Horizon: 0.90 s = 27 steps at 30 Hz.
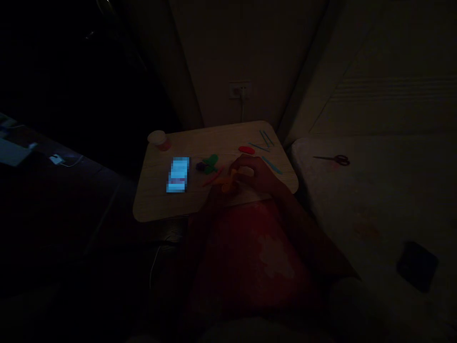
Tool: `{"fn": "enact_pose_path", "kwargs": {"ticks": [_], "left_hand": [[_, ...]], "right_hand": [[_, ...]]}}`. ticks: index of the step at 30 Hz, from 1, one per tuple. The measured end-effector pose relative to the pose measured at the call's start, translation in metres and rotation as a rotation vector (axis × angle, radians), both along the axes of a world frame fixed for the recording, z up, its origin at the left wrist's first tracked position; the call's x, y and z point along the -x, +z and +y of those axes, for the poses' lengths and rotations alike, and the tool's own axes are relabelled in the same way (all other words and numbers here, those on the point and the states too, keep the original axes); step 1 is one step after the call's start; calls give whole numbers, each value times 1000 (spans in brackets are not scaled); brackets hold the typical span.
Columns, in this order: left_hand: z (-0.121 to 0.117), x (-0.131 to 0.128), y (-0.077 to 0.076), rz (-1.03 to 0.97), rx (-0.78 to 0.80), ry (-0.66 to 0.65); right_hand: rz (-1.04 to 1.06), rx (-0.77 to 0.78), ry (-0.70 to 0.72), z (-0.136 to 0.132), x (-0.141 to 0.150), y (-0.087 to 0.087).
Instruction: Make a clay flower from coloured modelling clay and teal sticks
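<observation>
In dim light, both hands meet over the near side of a small wooden table [157, 205]. Between them is an orange piece [227, 184] that looks like modelling clay. My right hand [255, 171] has its fingers closed on the piece's upper end. My left hand [219, 194] is closed around its lower side, dark and partly hidden. A thin red strip [213, 177] lies just left of the piece. Green clay [211, 162] and a dark purple lump [200, 166] sit farther left. Beyond my right hand rests a flat red oval [246, 150].
Several thin blue-green sticks [264, 138] and a wider blue tool [272, 165] lie at the table's right. A lit phone [177, 174] and a white tub [159, 140] are on the left. Scissors [335, 159] lie on a pale surface to the right.
</observation>
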<state>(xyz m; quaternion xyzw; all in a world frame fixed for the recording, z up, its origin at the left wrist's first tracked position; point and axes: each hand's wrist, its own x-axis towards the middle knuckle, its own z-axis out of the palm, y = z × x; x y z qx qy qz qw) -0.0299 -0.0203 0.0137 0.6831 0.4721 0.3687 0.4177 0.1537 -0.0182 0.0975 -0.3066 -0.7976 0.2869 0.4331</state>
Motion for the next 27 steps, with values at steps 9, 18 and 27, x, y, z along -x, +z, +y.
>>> {"fn": "enact_pose_path", "kwargs": {"ticks": [9,18,27], "left_hand": [[4,1,9,-6,17,-8],[-15,11,24,-252,267,-156],[-13,11,19,-194,153,-138]], "right_hand": [[17,8,-17,0,1,0],[25,74,4,2,-6,2],[39,2,77,0,2,3]]}}
